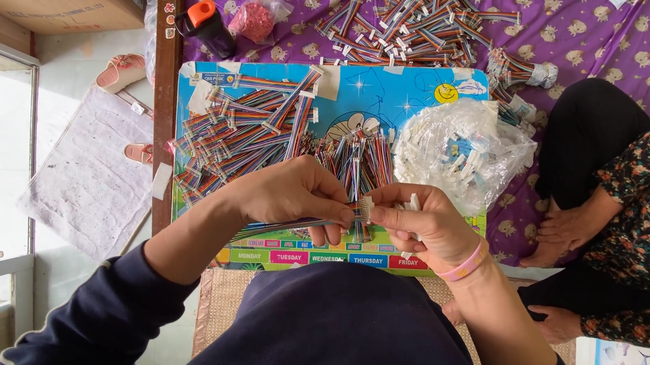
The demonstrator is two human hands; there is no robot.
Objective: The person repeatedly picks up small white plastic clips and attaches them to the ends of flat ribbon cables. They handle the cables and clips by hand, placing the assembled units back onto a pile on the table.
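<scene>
**Two hands meeting over a ribbon cable and its white connector**

The left hand (293, 195) is pinching a multicoloured ribbon cable (283, 225) between thumb and fingertips, the cable's loose end trailing away under the left wrist. The right hand (422, 225) is closing its fingers on a small white connector (365, 207) at the cable's tip, and a few more white pieces are peeking out from inside its curled fingers. The two hands are touching at the fingertips, right above the lower edge of a blue picture board (410, 89) that is serving as the work surface. A pink wristband (464, 264) is sitting on the right wrist.

On the board, a heap of finished-looking rainbow cables (245, 122) is lying to the left, with a smaller upright cluster of cables (358, 158) just beyond the hands. A crumpled clear plastic bag of white connectors (459, 143) is resting at the board's right end. Further off, on the purple patterned sheet (645, 45), another pile of cables (415, 20) is spreading out, near a small bag of red bits (254, 19) and a dark bottle with an orange cap (206, 26).

Another person in a floral top (647, 215) is sitting at the right, one hand (561, 232) resting on a knee.
</scene>
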